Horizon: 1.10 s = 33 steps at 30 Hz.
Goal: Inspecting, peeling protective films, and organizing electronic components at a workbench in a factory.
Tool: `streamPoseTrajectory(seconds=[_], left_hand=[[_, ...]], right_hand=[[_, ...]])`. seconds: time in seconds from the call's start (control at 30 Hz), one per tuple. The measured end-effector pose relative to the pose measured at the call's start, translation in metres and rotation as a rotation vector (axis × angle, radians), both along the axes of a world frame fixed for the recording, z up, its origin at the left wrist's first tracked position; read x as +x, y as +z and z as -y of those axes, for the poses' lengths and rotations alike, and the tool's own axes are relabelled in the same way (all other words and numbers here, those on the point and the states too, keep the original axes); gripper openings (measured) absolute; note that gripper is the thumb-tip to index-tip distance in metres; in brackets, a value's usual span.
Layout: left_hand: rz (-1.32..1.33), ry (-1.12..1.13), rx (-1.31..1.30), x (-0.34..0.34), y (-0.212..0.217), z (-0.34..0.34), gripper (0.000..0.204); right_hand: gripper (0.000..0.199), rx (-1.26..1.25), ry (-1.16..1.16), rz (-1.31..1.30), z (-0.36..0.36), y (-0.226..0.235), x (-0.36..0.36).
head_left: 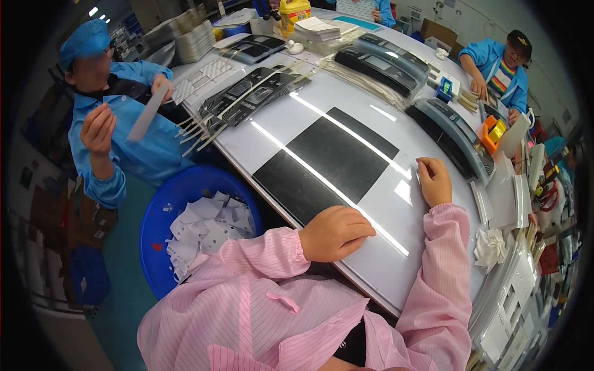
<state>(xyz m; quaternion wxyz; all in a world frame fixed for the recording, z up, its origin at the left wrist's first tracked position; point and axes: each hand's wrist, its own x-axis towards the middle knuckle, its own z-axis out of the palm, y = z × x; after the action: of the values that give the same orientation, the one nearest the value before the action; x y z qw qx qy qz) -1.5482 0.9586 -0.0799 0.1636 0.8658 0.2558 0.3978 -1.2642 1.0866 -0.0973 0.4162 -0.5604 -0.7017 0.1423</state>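
Note:
My left hand (337, 234) rests palm down at the near edge of the white tabletop (387, 216), fingers curled together, with nothing visible in them. Further right, my right hand (434, 180) hovers over or touches the tabletop. Its fingers are bent in a closed grip, and whatever they may hold is too hidden to make out. Between and beyond my hands lies a flat black rectangular mat (337, 157), its near corner close to my left hand. Bright light streaks reflect across the mat and table.
A blue tub (148, 232) of white paper scraps (210, 229) stands left of the table. Patterned black panels (247, 96) overhang the left edge. Stacked curved dark panels (448, 139) lie at right, near an orange tape dispenser (490, 135). Blue-clad co-workers (117, 123) stand around the table.

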Motion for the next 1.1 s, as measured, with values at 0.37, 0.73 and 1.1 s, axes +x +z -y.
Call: streamPoseTrajectory(seconds=[0.37, 0.73, 1.1], left_hand=[[0.007, -0.012, -0.01, -0.001, -0.001, -0.001, 0.018], [-0.006, -0.026, -0.03, -0.002, -0.002, 0.002, 0.019], [-0.001, -0.008, -0.007, 0.006, 0.001, 0.001, 0.02]], right_hand=[[0.014, -0.017, 0.006, -0.012, -0.002, 0.002, 0.001], [0.013, -0.001, -0.004, -0.017, 0.001, -0.003, 0.0], [0.014, 0.01, -0.004, 0.035, 0.007, -0.002, -0.001]])
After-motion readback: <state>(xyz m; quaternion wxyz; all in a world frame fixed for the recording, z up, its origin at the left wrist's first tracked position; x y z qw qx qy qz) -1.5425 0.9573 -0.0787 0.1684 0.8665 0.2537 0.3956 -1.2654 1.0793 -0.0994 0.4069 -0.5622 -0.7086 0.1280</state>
